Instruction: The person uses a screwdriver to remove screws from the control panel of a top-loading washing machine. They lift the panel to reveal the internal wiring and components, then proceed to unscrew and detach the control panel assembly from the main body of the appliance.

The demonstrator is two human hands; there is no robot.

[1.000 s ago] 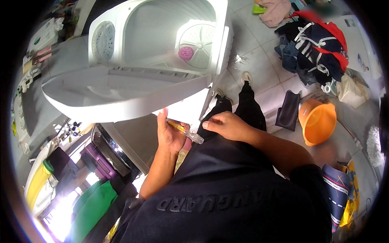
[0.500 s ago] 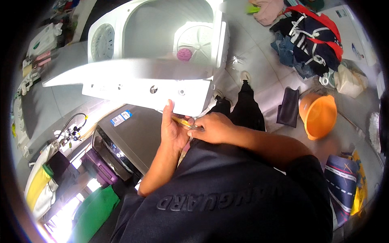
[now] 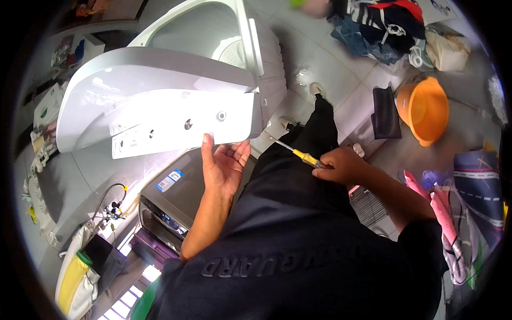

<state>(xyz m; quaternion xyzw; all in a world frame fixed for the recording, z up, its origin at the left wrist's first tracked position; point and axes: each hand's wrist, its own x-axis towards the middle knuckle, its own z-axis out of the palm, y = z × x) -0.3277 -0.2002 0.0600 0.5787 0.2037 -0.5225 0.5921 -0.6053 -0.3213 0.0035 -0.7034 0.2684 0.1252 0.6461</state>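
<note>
Yellow screwdriver (image 3: 306,158), partly hidden by right hand (image 3: 344,165), white tub (image 3: 194,33) cropped

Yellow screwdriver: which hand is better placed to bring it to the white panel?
Probably the right hand: it grips the screwdriver, aimed toward the panel; the left hand touches its lower edge.

Orange basin (image 3: 408,108) beside dark folded sheet (image 3: 386,114); heaped clothes (image 3: 368,40) beyond.

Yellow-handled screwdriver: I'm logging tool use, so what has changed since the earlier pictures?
The left hand has let go of the screwdriver; the right hand now grips it, drawn away rightward, shaft pointing up and left. The left hand, open, stays by the lower edge of the white panel. The orange basin stays beside the dark folded item.
</note>
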